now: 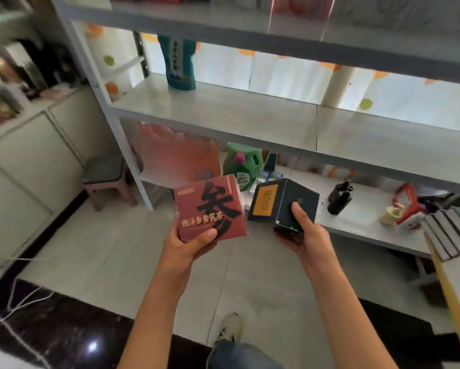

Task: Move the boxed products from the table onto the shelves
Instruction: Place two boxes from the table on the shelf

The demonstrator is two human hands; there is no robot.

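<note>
Before the grey metal shelves [250, 121], the left hand [189, 243] grips a red cardboard box [210, 209] with black calligraphy and the right hand [306, 233] a dark green box [284, 202], both mid-air, fingers largely hidden beneath.

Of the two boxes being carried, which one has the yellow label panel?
The dark box in the right hand: one side carries a yellow panel. The red box in the left hand shows large black calligraphy instead.
</note>
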